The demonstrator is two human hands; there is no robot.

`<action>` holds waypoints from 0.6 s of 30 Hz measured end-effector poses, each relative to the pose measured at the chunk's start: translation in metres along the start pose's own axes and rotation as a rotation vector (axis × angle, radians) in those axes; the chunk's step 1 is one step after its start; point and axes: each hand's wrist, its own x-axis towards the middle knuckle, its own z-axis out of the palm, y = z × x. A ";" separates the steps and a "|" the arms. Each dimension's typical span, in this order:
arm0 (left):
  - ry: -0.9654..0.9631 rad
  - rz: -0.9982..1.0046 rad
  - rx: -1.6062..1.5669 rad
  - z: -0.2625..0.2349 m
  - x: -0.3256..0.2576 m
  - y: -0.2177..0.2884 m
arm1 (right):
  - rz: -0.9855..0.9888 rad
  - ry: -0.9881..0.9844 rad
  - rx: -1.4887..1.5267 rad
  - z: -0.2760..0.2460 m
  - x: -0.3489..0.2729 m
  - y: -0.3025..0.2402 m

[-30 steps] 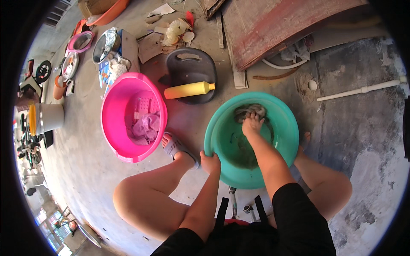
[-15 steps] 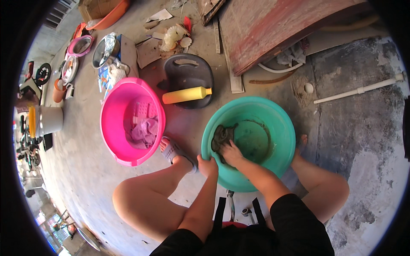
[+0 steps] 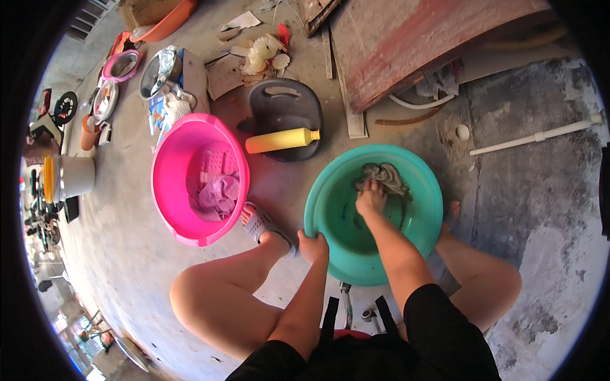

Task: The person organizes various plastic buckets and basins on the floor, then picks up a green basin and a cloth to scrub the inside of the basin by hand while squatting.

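Between my legs stands a green plastic basin (image 3: 423,190) with murky water in the bottom. A wet grey-brown cloth (image 3: 389,176) lies bunched against its far inner wall. My right hand (image 3: 372,200) presses into that cloth, fingers curled over its near edge. At the basin's left rim, my left hand (image 3: 313,246) is closed round the edge. To the left is a pink basin (image 3: 166,184), and a wet pink cloth (image 3: 219,195) rests on its bottom. Behind them a yellow bottle (image 3: 283,141) lies across a dark grey plastic seat (image 3: 305,108).
A reddish wooden board (image 3: 413,51) leans in at the far right, with a white pipe (image 3: 537,136) on the floor beyond it. Far left are a white bucket (image 3: 77,176) and a cardboard box (image 3: 194,79). My sandalled left foot (image 3: 259,223) stands between the two basins.
My right hand has moved the grey-brown cloth from the basin's left side to its far side. My left hand keeps its place on the rim.
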 end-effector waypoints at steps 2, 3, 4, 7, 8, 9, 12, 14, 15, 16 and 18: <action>0.002 -0.001 0.019 -0.005 0.001 -0.002 | -0.338 -0.091 -0.161 0.021 -0.040 -0.033; 0.001 0.007 0.024 -0.005 0.001 0.000 | -0.369 -0.036 -0.107 0.027 -0.040 -0.029; -0.004 0.010 0.025 -0.003 0.000 0.001 | -0.480 -0.068 -0.100 0.025 -0.056 -0.035; 0.014 0.040 0.008 0.000 0.001 -0.001 | -0.680 -0.091 -0.117 0.058 -0.089 -0.025; 0.023 0.035 0.007 -0.001 0.003 -0.004 | -0.739 -0.129 -0.137 0.057 -0.096 -0.022; 0.023 0.036 0.002 -0.001 0.003 -0.004 | -0.736 -0.126 -0.136 0.053 -0.093 -0.016; 0.005 0.006 -0.016 -0.003 0.002 -0.002 | -0.936 -0.073 -0.104 0.038 -0.074 -0.002; 0.013 0.009 -0.012 -0.003 0.004 -0.005 | -0.915 -0.147 -0.130 0.022 -0.058 -0.007; 0.005 0.016 -0.015 0.001 0.002 -0.003 | -0.798 -0.075 -0.180 0.026 -0.046 -0.005; 0.006 0.017 -0.013 0.001 0.003 -0.004 | -0.799 -0.076 -0.178 0.020 -0.035 -0.008; 0.012 0.049 -0.059 0.001 0.002 -0.005 | -0.504 -0.005 -0.195 0.005 -0.013 -0.011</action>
